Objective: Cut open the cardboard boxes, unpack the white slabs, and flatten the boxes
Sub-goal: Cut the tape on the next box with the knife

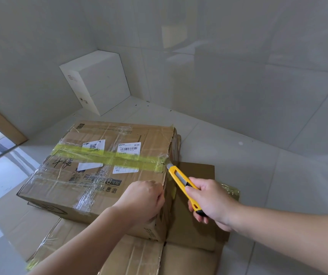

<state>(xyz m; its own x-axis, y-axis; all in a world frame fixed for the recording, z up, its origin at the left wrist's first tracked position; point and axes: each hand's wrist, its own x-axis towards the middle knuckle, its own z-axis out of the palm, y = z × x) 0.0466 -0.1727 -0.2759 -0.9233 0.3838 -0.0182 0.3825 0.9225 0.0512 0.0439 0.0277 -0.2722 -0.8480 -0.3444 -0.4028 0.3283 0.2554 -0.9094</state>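
Note:
A sealed brown cardboard box [91, 175] with labels, clear tape and a yellow-green tape strip [107, 155] across its top lies on flattened cardboard [195, 221] on the floor. My left hand [143, 199] grips the box's near right top edge, fingers curled over it. My right hand [212, 203] holds a yellow utility knife [181, 181], whose blade tip meets the right end of the yellow-green tape at the box's edge. A stack of white slabs [99, 80] stands in the far corner against the wall.
Pale tiled floor [258, 175] surrounds the boxes, with tiled walls behind. A doorway with a brown frame [2, 124] opens at the left. More flattened cardboard [16, 219] spreads under the box to the left and front. A crumpled tape scrap [230, 190] lies beyond my right hand.

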